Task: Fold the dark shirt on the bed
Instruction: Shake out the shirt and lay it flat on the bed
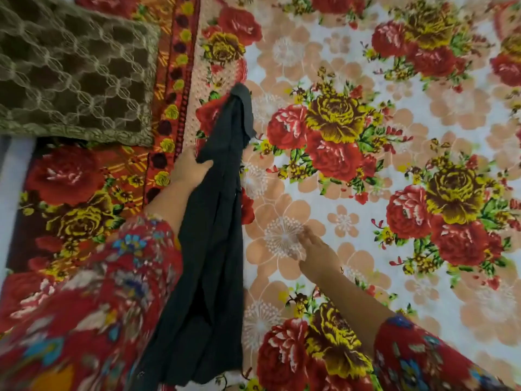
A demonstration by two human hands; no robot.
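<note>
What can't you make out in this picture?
Head view:
- dark shirt: bunched in the grip of the left hand; its own folds hide collar and sleeves.
- right hand: fingertips motion-blurred; whether they touch the bedsheet is unclear.
- brown cushion: cut off by the top and left edges.

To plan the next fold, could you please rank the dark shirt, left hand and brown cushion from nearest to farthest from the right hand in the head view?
From the right hand:
1. dark shirt, just to its left.
2. left hand, farther up-left, gripping the shirt.
3. brown cushion, top left corner.
</note>
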